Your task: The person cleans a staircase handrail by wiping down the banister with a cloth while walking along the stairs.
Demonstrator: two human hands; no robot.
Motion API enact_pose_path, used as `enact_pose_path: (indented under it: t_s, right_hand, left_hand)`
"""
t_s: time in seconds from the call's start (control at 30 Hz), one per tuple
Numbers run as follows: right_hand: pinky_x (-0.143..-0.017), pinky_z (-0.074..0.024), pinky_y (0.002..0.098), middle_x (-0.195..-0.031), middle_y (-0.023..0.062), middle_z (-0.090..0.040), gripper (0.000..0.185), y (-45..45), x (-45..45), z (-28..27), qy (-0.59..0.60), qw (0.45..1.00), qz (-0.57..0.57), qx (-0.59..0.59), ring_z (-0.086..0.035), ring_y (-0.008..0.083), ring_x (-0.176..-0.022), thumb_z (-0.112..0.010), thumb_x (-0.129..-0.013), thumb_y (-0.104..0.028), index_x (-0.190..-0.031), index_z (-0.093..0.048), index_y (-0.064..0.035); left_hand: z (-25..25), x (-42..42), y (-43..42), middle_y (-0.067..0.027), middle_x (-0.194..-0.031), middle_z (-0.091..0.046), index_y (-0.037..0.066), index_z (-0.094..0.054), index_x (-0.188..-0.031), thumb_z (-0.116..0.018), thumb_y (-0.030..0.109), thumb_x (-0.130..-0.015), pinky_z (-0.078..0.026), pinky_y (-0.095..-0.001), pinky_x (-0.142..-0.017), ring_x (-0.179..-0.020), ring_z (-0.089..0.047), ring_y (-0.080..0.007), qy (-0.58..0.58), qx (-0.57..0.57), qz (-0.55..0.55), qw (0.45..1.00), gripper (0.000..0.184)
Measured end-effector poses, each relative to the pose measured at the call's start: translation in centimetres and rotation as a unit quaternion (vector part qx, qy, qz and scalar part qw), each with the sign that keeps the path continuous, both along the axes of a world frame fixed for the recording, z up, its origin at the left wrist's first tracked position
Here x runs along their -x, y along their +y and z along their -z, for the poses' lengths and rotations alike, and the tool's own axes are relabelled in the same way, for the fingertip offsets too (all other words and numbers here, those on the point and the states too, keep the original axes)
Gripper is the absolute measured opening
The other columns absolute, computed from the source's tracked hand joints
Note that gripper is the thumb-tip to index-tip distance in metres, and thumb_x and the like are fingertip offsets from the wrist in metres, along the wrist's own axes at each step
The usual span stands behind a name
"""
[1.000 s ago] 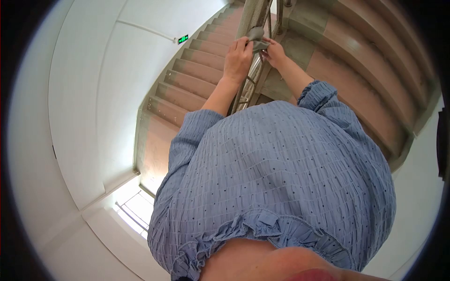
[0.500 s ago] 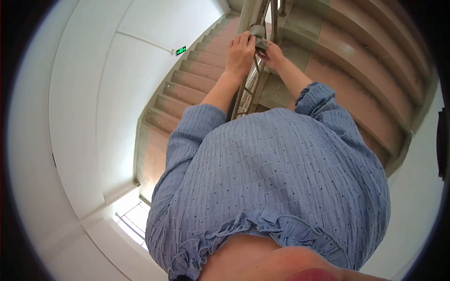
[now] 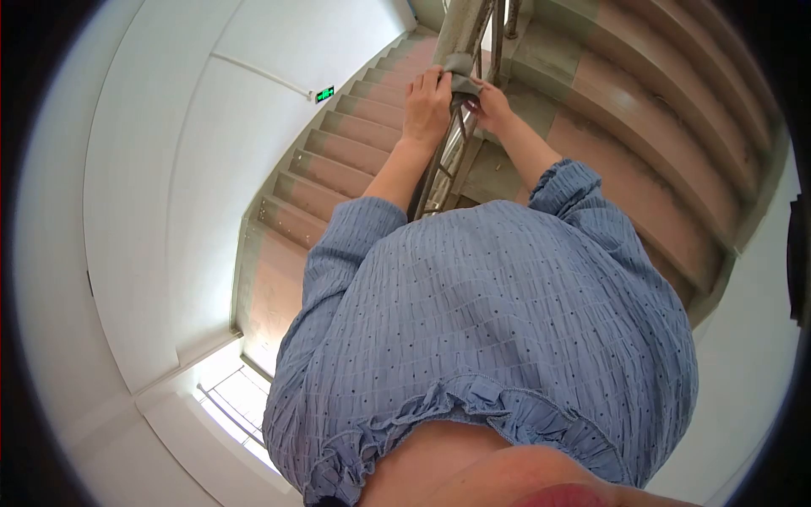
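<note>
A grey cloth (image 3: 461,84) is draped over the handrail (image 3: 462,32) of the stair railing, at the top middle of the head view. My left hand (image 3: 427,105) lies along the left side of the rail, its fingers closed over the cloth's edge. On the opposite side, my right hand (image 3: 491,107) pinches the other end of the cloth between thumb and fingers. The underside of the cloth and some fingertips are hidden behind the rail.
Stairs (image 3: 359,127) run along the left of the railing, and more steps (image 3: 650,118) rise on the right. Metal balusters (image 3: 445,165) stand below the handrail. A green exit sign (image 3: 324,94) hangs by the white wall (image 3: 194,152); a window (image 3: 241,401) is at lower left.
Both hands and the grey cloth have come slightly closer to me along the handrail. My left hand has shifted a little left, showing more of the cloth. The view has moved slightly.
</note>
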State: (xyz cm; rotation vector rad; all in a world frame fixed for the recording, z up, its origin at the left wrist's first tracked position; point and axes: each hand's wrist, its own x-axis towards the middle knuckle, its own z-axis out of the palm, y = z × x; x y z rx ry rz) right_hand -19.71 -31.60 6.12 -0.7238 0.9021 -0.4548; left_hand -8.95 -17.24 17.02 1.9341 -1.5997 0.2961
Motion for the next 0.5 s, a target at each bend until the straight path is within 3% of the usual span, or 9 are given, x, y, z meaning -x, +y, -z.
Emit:
enact_pose_path:
  t_s: [0.13, 0.3, 0.33, 0.37, 0.43, 0.47, 0.5]
  right_hand:
    - [-0.081, -0.0513, 0.033, -0.108, 0.0055, -0.064, 0.04, 0.3, -0.7, -1.0, 0.033, 0.998, -0.014, 0.043, -0.062, 0.0163, -0.094, -0.039, -0.096, 0.002, -0.128, -0.061, -0.0085]
    - [-0.072, -0.053, 0.0289, -0.099, 0.0053, -0.071, 0.029, 4.0, 0.4, -0.5, 0.099, 0.972, 0.013, 0.212, -0.065, 0.014, -0.086, -0.049, -0.092, 0.003, -0.107, -0.073, -0.0052]
    - [-0.074, -0.053, 0.0317, -0.094, 0.0074, -0.074, 0.029, 3.8, 0.1, -0.6, 0.125, 0.943, 0.027, 0.306, -0.068, 0.0206, -0.084, -0.055, -0.085, 0.003, -0.103, -0.074, -0.007]
    - [-0.074, -0.053, 0.0317, -0.094, 0.0074, -0.074, 0.029, 3.8, -0.4, -0.8, 0.124, 0.943, 0.024, 0.307, -0.068, 0.0206, -0.084, -0.055, -0.085, 0.003, -0.103, -0.074, -0.007]
    - [-0.078, -0.053, 0.0363, -0.099, 0.0108, -0.073, 0.034, 3.8, -2.5, -4.0, 0.126, 0.835, 0.052, 0.533, -0.069, 0.0305, -0.088, -0.057, -0.077, 0.001, -0.105, -0.074, -0.0089]
    - [-0.087, -0.0485, 0.0408, -0.104, 0.0094, -0.071, 0.036, 5.0, -3.6, -6.5, 0.127, 0.814, 0.045, 0.566, -0.065, 0.0334, -0.097, -0.058, -0.075, 0.001, -0.104, -0.074, -0.0127]
    - [-0.087, -0.0485, 0.0408, -0.104, 0.0094, -0.071, 0.036, 5.8, -4.7, -8.0, 0.126, 0.813, 0.042, 0.566, -0.065, 0.0334, -0.097, -0.058, -0.075, 0.001, -0.104, -0.074, -0.0127]
  left_hand:
    - [0.6, -0.8, 1.3, -0.0131, -0.12, -0.059, 0.002, -0.065, -0.117, -0.059, 0.003, -0.085, -0.045, -0.0436, -0.092, -0.109, -0.059, -0.032, 0.032, 0.014, -0.037, 0.999, 0.033]
    - [3.7, -0.5, 5.3, -0.0128, -0.119, -0.059, 0.001, -0.066, -0.117, -0.058, 0.001, -0.085, -0.046, -0.0443, -0.091, -0.109, -0.059, -0.0311, 0.115, 0.025, -0.084, 0.989, 0.033]
    - [4.0, -0.9, 5.6, -0.0131, -0.119, -0.059, 0.0, -0.067, -0.116, -0.058, 0.0, -0.085, -0.046, -0.0443, -0.092, -0.108, -0.059, -0.0317, 0.14, 0.03, -0.098, 0.985, 0.033]
    - [4.3, -1.3, 5.8, -0.0134, -0.119, -0.059, -0.001, -0.067, -0.116, -0.058, 0.0, -0.085, -0.046, -0.0444, -0.092, -0.108, -0.059, -0.0324, 0.165, 0.036, -0.111, 0.979, 0.033]
    - [4.8, -2.7, 5.9, -0.0145, -0.118, -0.059, -0.001, -0.067, -0.116, -0.056, 0.0, -0.086, -0.046, -0.0445, -0.092, -0.107, -0.06, -0.0338, 0.196, 0.056, -0.123, 0.971, 0.032]
    - [5.0, -3.6, 6.0, -0.0155, -0.117, -0.06, -0.001, -0.067, -0.116, -0.055, 0.0, -0.086, -0.047, -0.0447, -0.093, -0.107, -0.06, -0.0352, 0.227, 0.076, -0.131, 0.962, 0.032]
    - [5.2, -4.6, 6.4, -0.0155, -0.117, -0.06, -0.001, -0.067, -0.116, -0.055, 0.0, -0.086, -0.047, -0.0447, -0.093, -0.107, -0.06, -0.0352, 0.227, 0.077, -0.134, 0.961, 0.032]
